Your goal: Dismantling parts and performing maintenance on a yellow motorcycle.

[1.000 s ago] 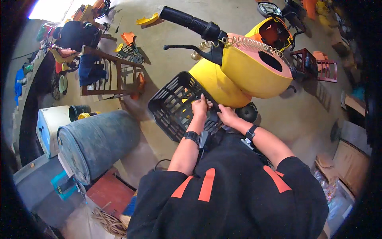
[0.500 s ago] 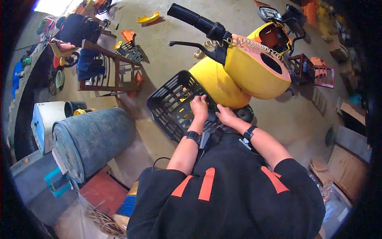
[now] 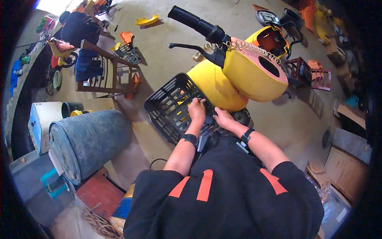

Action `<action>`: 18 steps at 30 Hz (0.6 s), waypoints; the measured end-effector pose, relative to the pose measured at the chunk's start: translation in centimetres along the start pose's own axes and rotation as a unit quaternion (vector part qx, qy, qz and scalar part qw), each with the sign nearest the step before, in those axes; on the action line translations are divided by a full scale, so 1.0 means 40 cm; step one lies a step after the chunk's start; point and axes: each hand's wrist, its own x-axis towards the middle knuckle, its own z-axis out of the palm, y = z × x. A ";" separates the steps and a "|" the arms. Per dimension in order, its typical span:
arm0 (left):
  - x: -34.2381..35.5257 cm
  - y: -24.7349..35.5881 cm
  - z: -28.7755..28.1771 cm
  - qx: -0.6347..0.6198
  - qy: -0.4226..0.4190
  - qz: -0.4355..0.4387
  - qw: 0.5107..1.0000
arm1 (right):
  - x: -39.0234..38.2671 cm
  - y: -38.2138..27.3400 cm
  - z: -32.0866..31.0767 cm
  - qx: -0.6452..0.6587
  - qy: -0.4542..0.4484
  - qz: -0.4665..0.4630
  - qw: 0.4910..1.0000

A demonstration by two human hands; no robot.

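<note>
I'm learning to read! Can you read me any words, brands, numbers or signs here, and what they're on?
None can be read.
Black basket: no text visible.
Black shirt: orange-red shapes, no readable words.
Blue drum: any small marks are too blurred.

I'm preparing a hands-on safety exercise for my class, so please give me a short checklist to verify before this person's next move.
1. Left hand at the black basket: ok, over its near right side.
2. Right hand gripping the basket: cannot tell; it is at the rim, fingertips unclear.
3. Basket fastened to the yellow front panel: cannot tell; it sits close beside it.
4. Both hands clear of the brake lever: ok.
5. Coiled cable tucked away: not ok, it runs exposed over the handlebar housing.
</note>
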 end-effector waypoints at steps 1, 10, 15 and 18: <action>0.000 0.003 0.000 -0.008 0.005 -0.014 1.000 | -0.001 -0.002 0.001 0.001 0.002 0.005 1.000; 0.003 0.004 0.004 0.038 -0.009 -0.024 0.999 | -0.001 0.000 -0.002 0.009 0.006 -0.012 1.000; 0.022 -0.021 0.023 0.102 -0.041 0.040 0.993 | -0.003 -0.007 -0.009 0.007 0.003 -0.001 1.000; 0.024 -0.032 0.031 0.075 -0.054 0.022 0.995 | -0.007 -0.009 -0.011 0.003 0.000 0.006 1.000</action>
